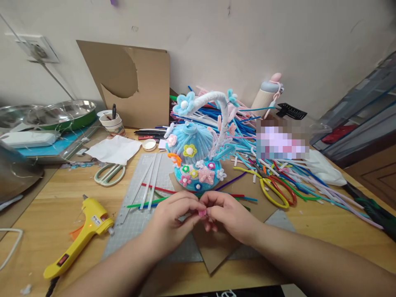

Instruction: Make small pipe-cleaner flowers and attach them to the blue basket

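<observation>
A small pink piece of pipe cleaner [202, 213] is pinched between the fingertips of both hands. My left hand [176, 214] closes on it from the left, and my right hand [227, 214] meets it from the right; parts of the piece are hidden by the fingers. Just behind them stands a blue pipe-cleaner house [194, 142] with a domed roof, small coloured flowers, a pink star [206, 175] and a tall white arch [216, 99]. Under the hands lies a brown cardboard sheet [213, 251] on a grey cutting mat [123, 231].
A yellow glue gun [89, 227] lies at the left, with clear glue sticks [151, 181] and pale-handled scissors [110, 174] beyond. Yellow-handled scissors [274, 194] rest at the right, beside many loose pipe cleaners [247, 136]. Cut cardboard [151, 86] leans on the wall near a bottle [262, 97].
</observation>
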